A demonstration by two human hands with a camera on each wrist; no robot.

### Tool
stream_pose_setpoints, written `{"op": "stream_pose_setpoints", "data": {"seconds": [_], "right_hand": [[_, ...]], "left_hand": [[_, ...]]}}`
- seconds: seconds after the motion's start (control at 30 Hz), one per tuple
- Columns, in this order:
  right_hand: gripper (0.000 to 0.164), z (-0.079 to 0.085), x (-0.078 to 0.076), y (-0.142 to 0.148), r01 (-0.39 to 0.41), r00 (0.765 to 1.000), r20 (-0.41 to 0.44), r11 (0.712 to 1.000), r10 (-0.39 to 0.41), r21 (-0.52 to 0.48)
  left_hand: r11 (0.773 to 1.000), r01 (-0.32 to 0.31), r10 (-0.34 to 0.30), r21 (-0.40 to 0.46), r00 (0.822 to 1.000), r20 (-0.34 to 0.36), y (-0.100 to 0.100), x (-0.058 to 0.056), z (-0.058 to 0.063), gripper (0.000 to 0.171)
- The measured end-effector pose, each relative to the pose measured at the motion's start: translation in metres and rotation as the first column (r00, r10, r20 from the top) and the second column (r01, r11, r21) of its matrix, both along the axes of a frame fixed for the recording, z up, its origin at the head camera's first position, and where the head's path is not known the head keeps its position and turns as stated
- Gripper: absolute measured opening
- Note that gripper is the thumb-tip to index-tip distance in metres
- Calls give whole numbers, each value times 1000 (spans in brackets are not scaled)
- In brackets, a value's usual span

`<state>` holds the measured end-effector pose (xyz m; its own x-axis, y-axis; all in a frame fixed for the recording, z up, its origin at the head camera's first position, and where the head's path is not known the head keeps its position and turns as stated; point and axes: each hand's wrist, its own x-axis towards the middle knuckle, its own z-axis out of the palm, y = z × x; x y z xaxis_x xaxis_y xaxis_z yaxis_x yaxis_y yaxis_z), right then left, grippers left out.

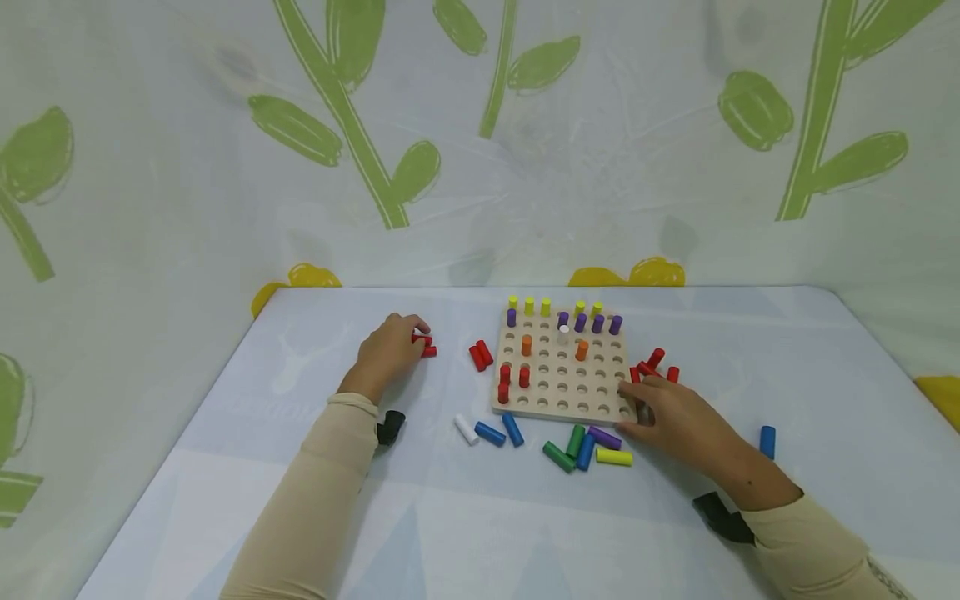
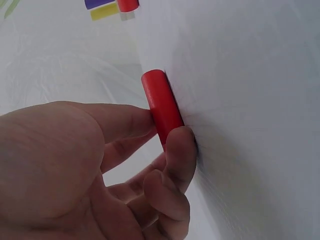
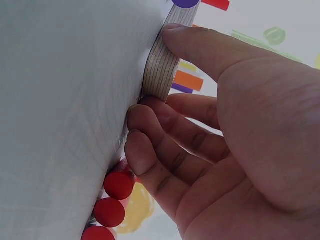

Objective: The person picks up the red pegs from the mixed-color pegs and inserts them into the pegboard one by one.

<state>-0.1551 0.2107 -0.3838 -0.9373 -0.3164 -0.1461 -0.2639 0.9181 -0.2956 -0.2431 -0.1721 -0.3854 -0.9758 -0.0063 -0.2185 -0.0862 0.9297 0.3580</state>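
Fingers of the left hand [image 1: 386,350] curl in and pinch a red peg [image 2: 162,102] lying on the table [image 1: 465,508], left of the pegboard [image 1: 552,396] and well apart from it. Two red pegs [image 1: 429,352] show there from the head; which one is pinched is hard to tell. Bent fingers of the right hand [image 1: 678,421] hold the pegboard's near right corner. An off-centre pinch could let the round peg roll; a careless tug could shift the pegboard into the loose pegs [image 1: 656,358] beside it.

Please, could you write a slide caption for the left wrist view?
Left grip pinches a red peg near the pale tabletop, more pegs at the picture's upper edge.
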Motion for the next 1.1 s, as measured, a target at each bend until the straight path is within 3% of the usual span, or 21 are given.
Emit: {"op": "stream_pose_setpoints", "data": {"seconds": [0.63, 1.1], "right_hand": [[67, 2, -1, 1, 20, 1000, 2, 1000, -20, -11], [67, -2, 1, 0, 9, 1000, -2, 1000, -9, -10]], "left_hand": [[1000, -20, 20, -7, 1000, 6, 7, 0, 4, 27], [999, -34, 35, -12, 999, 14, 7, 2, -1, 25]]}}
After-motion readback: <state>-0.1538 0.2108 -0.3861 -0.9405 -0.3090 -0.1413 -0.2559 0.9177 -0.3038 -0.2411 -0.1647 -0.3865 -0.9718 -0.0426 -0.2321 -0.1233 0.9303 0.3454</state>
